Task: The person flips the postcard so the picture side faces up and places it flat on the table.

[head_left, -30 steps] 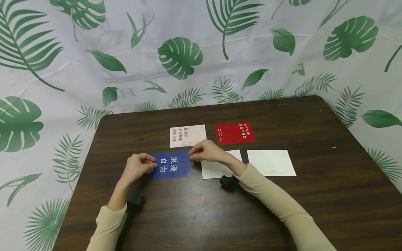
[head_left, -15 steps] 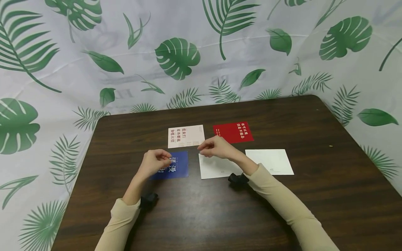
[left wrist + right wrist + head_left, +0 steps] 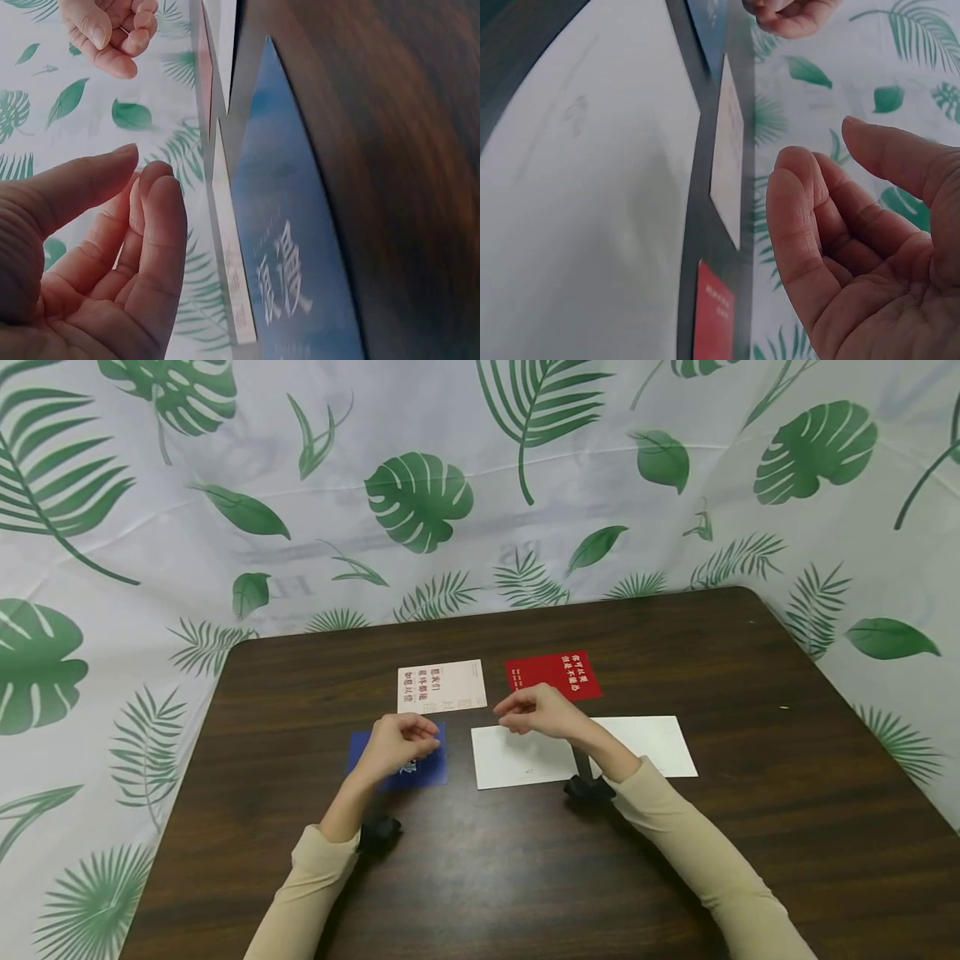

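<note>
Above the blue card (image 3: 436,770) with white characters hovers my left hand (image 3: 395,747), hiding part of it. In the left wrist view its thumb and fingertips stay apart, with nothing between them, and the blue card (image 3: 289,187) lies below. My right hand (image 3: 542,712) hangs over the left white card (image 3: 512,762), fingers loosely bent. The right wrist view shows that hand's thumb (image 3: 889,150) clear of its fingers, holding nothing, beside the white card (image 3: 615,172). Another white card (image 3: 654,748) lies to the right, partly behind the right forearm.
Behind these, a cream card (image 3: 442,687) with reddish characters and a red card (image 3: 546,674) lie flat. The dark wooden table (image 3: 480,877) ends at a white leaf-print cloth (image 3: 315,543). A black wrist strap piece (image 3: 588,788) sits at the right wrist.
My left hand has come off the blue card's left edge and moved right over its middle. My right hand has drifted right and slightly up, away from the blue card. The cards stay put.
</note>
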The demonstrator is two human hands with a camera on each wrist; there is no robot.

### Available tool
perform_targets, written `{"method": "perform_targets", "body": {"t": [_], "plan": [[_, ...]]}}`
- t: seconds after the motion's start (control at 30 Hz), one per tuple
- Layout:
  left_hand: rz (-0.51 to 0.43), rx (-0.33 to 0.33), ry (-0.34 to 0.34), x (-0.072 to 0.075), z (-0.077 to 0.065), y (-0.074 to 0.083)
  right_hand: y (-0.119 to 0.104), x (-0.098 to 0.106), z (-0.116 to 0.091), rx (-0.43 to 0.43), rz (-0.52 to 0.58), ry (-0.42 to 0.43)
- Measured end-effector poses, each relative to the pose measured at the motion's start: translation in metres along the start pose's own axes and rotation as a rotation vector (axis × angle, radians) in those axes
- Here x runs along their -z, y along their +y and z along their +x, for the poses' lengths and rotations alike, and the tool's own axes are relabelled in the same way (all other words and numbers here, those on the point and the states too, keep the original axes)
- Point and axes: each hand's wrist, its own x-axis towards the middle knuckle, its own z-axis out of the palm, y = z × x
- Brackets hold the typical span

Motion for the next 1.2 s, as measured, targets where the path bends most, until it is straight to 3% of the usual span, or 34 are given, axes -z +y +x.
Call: {"method": "perform_targets", "body": {"t": [0.37, 0.63, 1.2], "plan": [[0.019, -0.062, -0.02, -0.024, 0.009, 0.006, 0.013, 0.011, -0.016, -0.039, 0.033, 0.037], [0.028, -0.105, -0.038, -0.042, 0.017, 0.01, 0.026, 0.019, -0.024, -0.049, -0.022, 0.097], [0.109, -0.041, -0.06, -0.056, 0.023, 0.012, 0.043, 0.031, -0.035, -0.144, -0.143, 0.184]]}}
